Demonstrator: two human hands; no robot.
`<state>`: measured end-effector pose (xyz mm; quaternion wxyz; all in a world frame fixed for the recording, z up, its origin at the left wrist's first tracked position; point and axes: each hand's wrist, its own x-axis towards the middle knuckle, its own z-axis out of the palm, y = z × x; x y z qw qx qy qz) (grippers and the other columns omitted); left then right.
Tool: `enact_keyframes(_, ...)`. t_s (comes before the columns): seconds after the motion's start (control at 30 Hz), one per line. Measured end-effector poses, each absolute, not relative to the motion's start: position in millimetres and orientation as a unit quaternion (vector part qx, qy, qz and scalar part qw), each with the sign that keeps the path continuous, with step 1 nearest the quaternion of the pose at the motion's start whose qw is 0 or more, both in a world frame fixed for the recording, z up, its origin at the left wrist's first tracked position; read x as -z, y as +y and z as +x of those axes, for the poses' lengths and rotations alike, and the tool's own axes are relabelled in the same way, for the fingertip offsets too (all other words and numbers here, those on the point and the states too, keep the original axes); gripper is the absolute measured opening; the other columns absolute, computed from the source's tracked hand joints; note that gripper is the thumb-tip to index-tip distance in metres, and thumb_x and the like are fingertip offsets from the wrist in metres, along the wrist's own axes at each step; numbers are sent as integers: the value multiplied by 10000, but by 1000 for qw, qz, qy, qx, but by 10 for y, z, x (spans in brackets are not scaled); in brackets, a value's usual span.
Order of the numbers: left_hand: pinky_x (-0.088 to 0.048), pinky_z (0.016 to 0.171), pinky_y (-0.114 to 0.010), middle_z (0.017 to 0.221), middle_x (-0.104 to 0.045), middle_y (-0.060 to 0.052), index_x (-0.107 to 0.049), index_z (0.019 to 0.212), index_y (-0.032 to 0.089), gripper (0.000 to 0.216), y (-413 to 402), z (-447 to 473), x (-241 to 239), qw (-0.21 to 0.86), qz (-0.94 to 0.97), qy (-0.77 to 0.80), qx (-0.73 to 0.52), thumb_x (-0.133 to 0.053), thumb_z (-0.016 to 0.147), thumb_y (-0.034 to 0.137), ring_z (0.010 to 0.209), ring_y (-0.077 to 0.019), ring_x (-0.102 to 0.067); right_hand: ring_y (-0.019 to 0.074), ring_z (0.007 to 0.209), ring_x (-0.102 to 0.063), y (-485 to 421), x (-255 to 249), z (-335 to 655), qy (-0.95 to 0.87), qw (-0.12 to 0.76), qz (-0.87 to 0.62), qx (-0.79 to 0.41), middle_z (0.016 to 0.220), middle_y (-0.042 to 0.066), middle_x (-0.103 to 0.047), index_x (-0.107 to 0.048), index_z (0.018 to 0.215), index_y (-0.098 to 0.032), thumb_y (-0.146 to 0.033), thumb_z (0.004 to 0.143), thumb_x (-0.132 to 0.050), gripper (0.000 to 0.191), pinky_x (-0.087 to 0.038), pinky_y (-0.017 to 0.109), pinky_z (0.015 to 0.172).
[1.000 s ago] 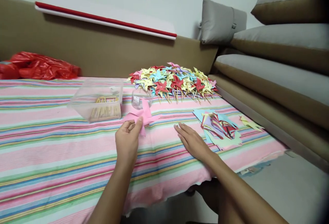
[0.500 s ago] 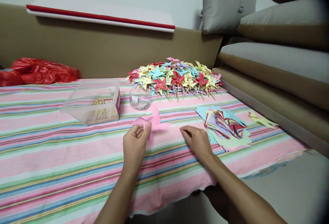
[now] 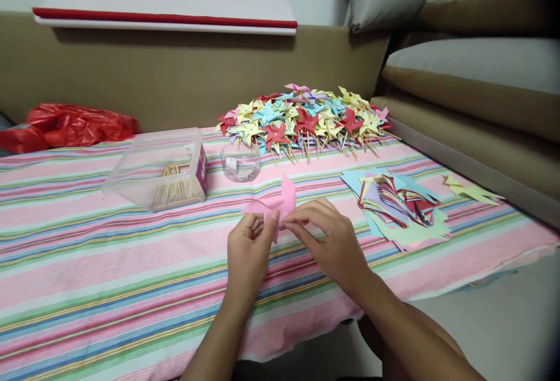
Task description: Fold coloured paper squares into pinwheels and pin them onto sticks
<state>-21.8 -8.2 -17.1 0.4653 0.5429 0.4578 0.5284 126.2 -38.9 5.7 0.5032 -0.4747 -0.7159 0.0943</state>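
A pink paper pinwheel (image 3: 275,205) is held just above the striped cloth, with no stick visible on it. My left hand (image 3: 251,241) pinches it between the thumb on top and curled fingers beneath. My right hand (image 3: 330,235) is closed on its right side, thumb and forefinger pressed together at the blade, which the fingers partly hide. Whether a small pin is also between those fingertips, I cannot tell. Beyond my hands stands a round clear tub (image 3: 240,163) holding small metallic pieces. Left of it, a clear plastic box (image 3: 131,178) lies on its side with thin wooden sticks (image 3: 174,185) inside.
Finished pinwheels in several colours (image 3: 301,121) are heaped at the back. A stack of cut coloured paper (image 3: 385,200) lies to the right, near a loose yellow piece (image 3: 470,189). A red plastic bag (image 3: 81,124) rests at far left; cushions (image 3: 476,66) line the right.
My right hand has moved left and closed on the pinwheel's right blade. My left hand still grips the pinwheel, slightly further right in view. The camera has shifted a little.
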Motion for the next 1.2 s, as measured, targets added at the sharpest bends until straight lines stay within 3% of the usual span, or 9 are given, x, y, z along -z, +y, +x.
enact_keyframes(0.17,-409,585,-214,638,-565,23,-590,728,171,318,-121,-231,139,480,543,429,-539,-718,876,423,615,-106,-502,201,890,-619,-387,-69,1306,-727,503,-460,-79,901,10,-723,-706,930,-250,-131,956,-636,140,-473,367,811)
enact_keyframes(0.5,-413,571,-224,631,-601,8,-614,710,167,312,-151,-213,112,462,564,414,-545,-719,880,405,605,-112,-523,192,879,-548,-353,-45,1339,-702,519,-468,-139,878,16,-499,-740,919,-264,-183,947,-659,119,-474,360,794)
enact_keyframes(0.77,-471,614,-251,711,-666,-19,-669,787,175,228,-149,-207,142,476,554,388,-563,-730,878,375,658,-141,-597,199,915,-552,-347,-25,1332,-689,527,-471,-163,920,26,-503,-738,952,-265,-229,957,-655,90,-483,372,841)
enact_keyframes(1.0,-501,688,-276,766,-669,-37,-695,851,185,173,-144,-225,164,453,575,383,-563,-718,891,352,729,-166,-630,215,1131,-557,-330,-30,1342,-659,538,-476,-224,1071,45,-541,-740,910,-270,-266,924,-701,42,-454,381,1043)
enact_keyframes(1.2,-493,708,-288,773,-650,-39,-670,814,191,189,-138,-223,147,435,594,389,-553,-697,906,353,731,-166,-605,213,1073,-606,-319,-38,1357,-639,532,-476,-286,1032,34,-640,-729,903,-267,-295,923,-692,51,-488,378,993)
